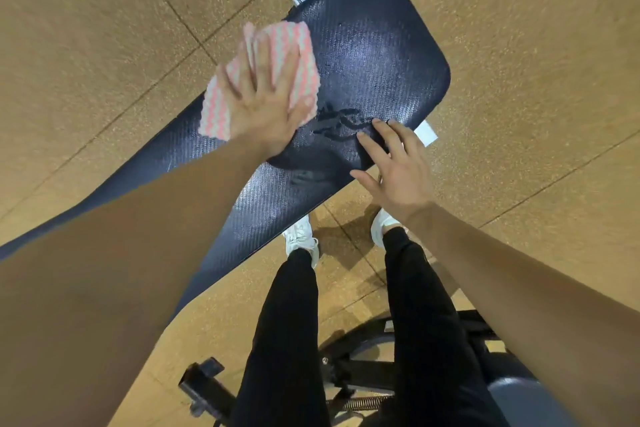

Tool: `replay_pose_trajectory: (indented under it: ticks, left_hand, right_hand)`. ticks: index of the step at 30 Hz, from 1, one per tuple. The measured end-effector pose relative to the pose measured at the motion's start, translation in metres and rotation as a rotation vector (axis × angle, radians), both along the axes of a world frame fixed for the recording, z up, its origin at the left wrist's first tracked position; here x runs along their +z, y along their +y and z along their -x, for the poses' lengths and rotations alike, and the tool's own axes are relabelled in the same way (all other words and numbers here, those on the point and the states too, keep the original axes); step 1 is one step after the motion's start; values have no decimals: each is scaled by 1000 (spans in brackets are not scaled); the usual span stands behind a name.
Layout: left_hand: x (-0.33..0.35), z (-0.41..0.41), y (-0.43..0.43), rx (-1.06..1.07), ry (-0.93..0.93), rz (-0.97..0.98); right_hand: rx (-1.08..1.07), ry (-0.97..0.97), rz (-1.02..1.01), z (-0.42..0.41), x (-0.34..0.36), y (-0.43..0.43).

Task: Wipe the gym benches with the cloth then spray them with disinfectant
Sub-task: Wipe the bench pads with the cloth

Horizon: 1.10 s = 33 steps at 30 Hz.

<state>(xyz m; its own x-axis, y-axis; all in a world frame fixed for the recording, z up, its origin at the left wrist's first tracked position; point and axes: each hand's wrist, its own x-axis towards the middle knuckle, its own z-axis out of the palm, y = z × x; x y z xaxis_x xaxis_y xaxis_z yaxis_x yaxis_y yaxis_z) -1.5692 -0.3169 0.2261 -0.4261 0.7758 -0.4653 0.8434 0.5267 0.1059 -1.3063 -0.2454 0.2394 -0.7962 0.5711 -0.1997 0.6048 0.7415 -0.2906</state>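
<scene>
Wiping the desk (374, 45) is in hand; the left hand (263, 107) presses the cloth (298, 45) flat, fingers (259, 57) straight; the right hand (398, 173) steadies the edge, fingers apart; next probably calls for sweeping the rest.

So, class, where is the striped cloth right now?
In the head view, the striped cloth lies left of centre on the bench pad, pressed flat under the left hand.

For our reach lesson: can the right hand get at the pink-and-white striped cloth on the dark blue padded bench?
Probably yes: the right hand is open, only bare blue bench between it and the striped cloth the left hand presses.
</scene>
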Motion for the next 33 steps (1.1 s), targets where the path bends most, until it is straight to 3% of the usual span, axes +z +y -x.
replay_pose_trajectory:
  ticks: [5,11,16,21,26,33]
  left_hand:
    - [4,-36,-42,-28,32,-8]
    - [13,-121,-100,92,55,19]
    - [12,-129,-97,102,27,86]
    - [8,-111,-64,109,-30,72]
    - [10,-89,2,100,-3,103]
    - [8,-43,87,77,19,24]
  right_hand:
    - [45,-1,52,-3,6,8]
    - [128,-36,85,-8,17,30]
    - [-72,-106,115,-12,24,66]
    - [-257,-164,254,-11,22,106]
    - [-340,-46,404,-12,19,103]
    - [-341,-4,369,-13,14,107]
